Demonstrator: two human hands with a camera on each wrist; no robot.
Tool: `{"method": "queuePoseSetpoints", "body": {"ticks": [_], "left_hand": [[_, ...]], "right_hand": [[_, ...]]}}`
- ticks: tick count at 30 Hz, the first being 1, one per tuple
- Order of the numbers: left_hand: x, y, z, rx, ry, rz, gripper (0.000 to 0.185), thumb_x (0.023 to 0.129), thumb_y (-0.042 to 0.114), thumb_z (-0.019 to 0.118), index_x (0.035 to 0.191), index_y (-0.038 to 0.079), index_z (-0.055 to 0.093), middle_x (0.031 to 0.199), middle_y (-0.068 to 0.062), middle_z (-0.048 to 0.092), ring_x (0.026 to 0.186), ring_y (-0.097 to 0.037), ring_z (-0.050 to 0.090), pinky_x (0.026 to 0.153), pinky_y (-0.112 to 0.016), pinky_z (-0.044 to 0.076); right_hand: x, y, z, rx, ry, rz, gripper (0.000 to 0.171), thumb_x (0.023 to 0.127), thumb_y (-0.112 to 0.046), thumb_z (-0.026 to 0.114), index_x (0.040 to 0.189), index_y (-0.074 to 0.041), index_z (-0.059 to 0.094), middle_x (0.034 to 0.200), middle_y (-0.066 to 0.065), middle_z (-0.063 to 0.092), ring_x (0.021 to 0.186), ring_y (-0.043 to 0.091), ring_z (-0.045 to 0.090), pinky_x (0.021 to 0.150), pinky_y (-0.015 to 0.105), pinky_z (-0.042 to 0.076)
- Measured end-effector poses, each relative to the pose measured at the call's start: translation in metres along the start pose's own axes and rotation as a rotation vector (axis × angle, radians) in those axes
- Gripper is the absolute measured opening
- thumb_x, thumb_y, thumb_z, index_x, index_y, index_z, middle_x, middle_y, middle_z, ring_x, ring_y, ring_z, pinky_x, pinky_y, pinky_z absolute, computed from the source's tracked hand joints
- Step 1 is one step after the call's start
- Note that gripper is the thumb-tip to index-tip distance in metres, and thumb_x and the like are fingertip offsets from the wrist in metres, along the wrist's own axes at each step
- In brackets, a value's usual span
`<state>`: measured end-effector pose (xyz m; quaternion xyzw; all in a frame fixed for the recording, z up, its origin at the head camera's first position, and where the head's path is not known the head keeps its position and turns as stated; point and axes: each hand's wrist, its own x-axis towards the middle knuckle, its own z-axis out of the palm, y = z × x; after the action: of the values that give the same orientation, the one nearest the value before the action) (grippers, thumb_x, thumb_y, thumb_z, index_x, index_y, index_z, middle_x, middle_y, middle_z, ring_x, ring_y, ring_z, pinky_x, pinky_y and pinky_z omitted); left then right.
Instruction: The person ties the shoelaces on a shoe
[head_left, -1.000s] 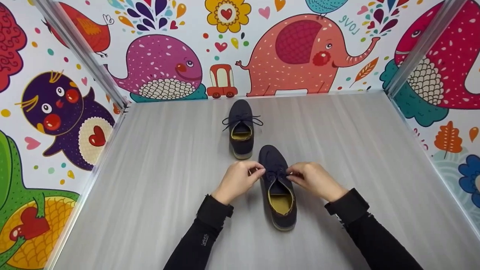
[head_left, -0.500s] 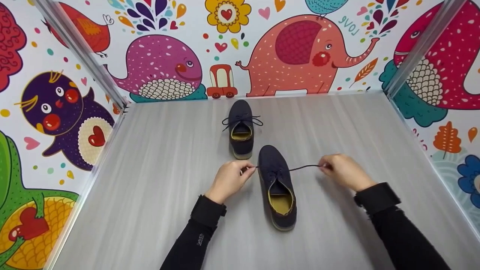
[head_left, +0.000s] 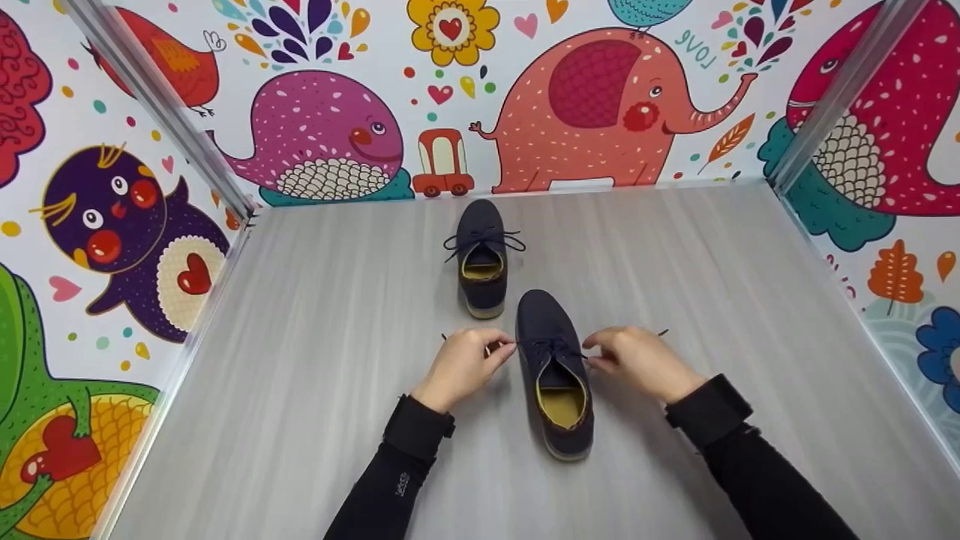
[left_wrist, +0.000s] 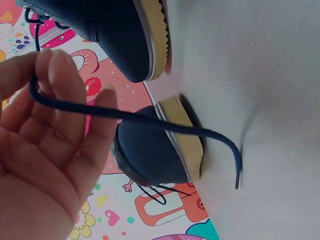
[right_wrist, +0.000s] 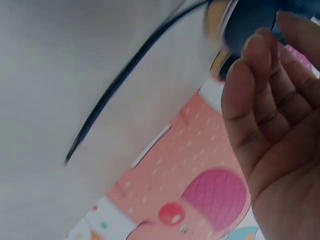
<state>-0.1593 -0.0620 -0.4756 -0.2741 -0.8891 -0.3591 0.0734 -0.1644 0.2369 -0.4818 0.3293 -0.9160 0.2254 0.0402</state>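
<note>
Two hands, left grip (head_left: 463, 360) and right grip (head_left: 634, 358), each pinch a lace end (left_wrist: 150, 119) of the near shoe (head_left: 555, 375) on the tabletop (head_left: 300, 375).

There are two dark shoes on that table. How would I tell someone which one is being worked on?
Find the pink elephant on the back wall. Below it, two navy shoes stand on the grey table. It is the nearer shoe, between both hands, its laces untied; the far shoe has a bow.
</note>
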Motion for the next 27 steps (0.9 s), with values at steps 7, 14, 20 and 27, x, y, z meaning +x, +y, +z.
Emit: {"method": "queuePoseSetpoints", "body": {"ticks": [7, 14, 20, 27], "left_hand": [[-0.005, 0.000, -0.004, -0.021, -0.032, 0.004, 0.013, 0.096, 0.020, 0.067, 0.092, 0.011, 0.076, 0.080, 0.004, 0.069, 0.065, -0.007, 0.057, 0.061, -0.025, 0.047], [-0.012, -0.005, -0.009, -0.044, -0.048, -0.012, 0.014, 0.098, 0.020, 0.065, 0.090, 0.011, 0.073, 0.072, 0.009, 0.061, 0.063, -0.005, 0.054, 0.060, -0.025, 0.045], [-0.016, -0.010, -0.010, -0.047, -0.038, -0.004, 0.014, 0.098, 0.016, 0.064, 0.087, 0.010, 0.070, 0.069, 0.008, 0.059, 0.061, -0.007, 0.052, 0.060, -0.027, 0.044], [-0.020, -0.014, -0.015, -0.027, -0.036, -0.035, 0.012, 0.096, 0.015, 0.065, 0.085, 0.012, 0.071, 0.068, 0.008, 0.060, 0.060, -0.007, 0.052, 0.059, -0.027, 0.043]], "right_hand": [[-0.004, -0.002, 0.009, -0.065, 0.048, -0.020, 0.008, 0.084, -0.007, 0.078, 0.088, -0.011, 0.072, 0.082, -0.002, 0.070, 0.070, 0.014, 0.064, 0.063, 0.034, 0.053], [-0.014, 0.006, -0.002, -0.019, 0.153, -0.012, 0.008, 0.085, -0.005, 0.074, 0.087, -0.011, 0.070, 0.074, -0.006, 0.064, 0.062, 0.006, 0.058, 0.055, 0.027, 0.050], [-0.019, 0.011, -0.007, 0.021, 0.224, -0.016, 0.011, 0.082, -0.003, 0.071, 0.084, -0.013, 0.066, 0.067, -0.015, 0.052, 0.057, 0.000, 0.047, 0.050, 0.023, 0.042], [-0.023, 0.018, -0.009, -0.011, 0.235, -0.030, 0.019, 0.078, 0.001, 0.071, 0.077, -0.015, 0.061, 0.065, -0.015, 0.049, 0.056, -0.001, 0.044, 0.049, 0.022, 0.040]]}}
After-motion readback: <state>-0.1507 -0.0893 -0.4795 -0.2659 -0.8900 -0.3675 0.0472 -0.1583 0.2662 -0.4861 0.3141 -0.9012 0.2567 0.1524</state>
